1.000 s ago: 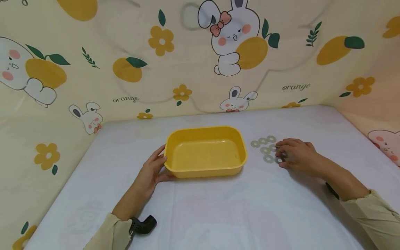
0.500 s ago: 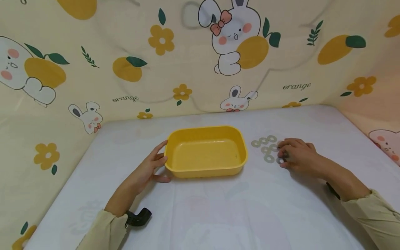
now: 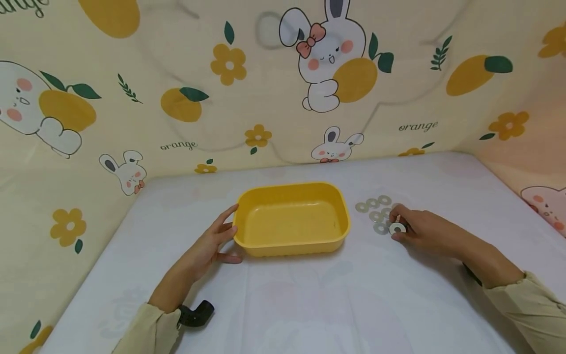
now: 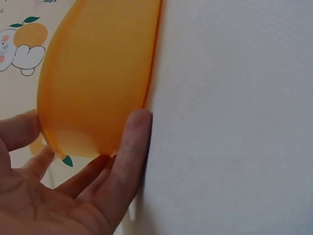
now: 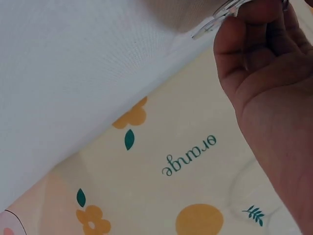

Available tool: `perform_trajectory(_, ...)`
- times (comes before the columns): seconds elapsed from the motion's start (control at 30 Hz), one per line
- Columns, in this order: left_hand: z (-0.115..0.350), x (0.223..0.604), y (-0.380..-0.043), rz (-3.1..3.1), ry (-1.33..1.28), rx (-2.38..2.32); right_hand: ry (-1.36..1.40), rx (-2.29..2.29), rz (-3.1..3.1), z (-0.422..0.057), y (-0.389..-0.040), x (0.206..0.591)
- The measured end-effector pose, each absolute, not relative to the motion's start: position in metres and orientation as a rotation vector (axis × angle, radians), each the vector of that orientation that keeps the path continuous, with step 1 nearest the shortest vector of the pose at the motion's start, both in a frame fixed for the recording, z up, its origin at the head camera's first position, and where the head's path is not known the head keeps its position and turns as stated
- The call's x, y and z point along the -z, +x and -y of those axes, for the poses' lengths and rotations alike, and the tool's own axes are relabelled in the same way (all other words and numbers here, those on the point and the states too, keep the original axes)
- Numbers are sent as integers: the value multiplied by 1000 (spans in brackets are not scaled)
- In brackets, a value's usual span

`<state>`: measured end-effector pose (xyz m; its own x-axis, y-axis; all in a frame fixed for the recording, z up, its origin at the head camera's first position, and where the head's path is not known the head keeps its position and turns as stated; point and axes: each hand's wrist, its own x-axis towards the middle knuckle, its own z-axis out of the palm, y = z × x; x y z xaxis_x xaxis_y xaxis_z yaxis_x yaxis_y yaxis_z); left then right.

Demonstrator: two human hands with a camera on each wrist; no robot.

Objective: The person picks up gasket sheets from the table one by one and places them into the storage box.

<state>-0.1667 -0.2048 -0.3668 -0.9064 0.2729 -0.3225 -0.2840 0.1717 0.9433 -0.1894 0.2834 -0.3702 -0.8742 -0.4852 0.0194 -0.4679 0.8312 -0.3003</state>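
Observation:
A yellow plastic tub stands on the white-covered table. At its left end my left hand has spread, fairly straight fingers touching the rim and end wall; the left wrist view shows the fingertips against the tub's wall. To the right of the tub, several flat metal washers lie in a loose cluster. My right hand is at that cluster's right side and pinches a washer between thumb and fingers. It is tilted, its ring face showing. Other washers are partly hidden behind these fingers.
Cloth printed with rabbits and oranges rises behind the table and along both sides. White cloth covers the tabletop in front of the tub. A black wrist-worn device sits at the left cuff.
My right hand has drawn a washer slightly toward me and tilted it up from the cluster. My left hand has shifted a little left, its thumb moving away from the tub's front corner.

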Motion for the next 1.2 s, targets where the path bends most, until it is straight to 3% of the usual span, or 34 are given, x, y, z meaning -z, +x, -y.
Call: perform_trajectory(1.2,206,371,-169,-2030,-55,-1795,-804,645,-2914,-291,-187,351)
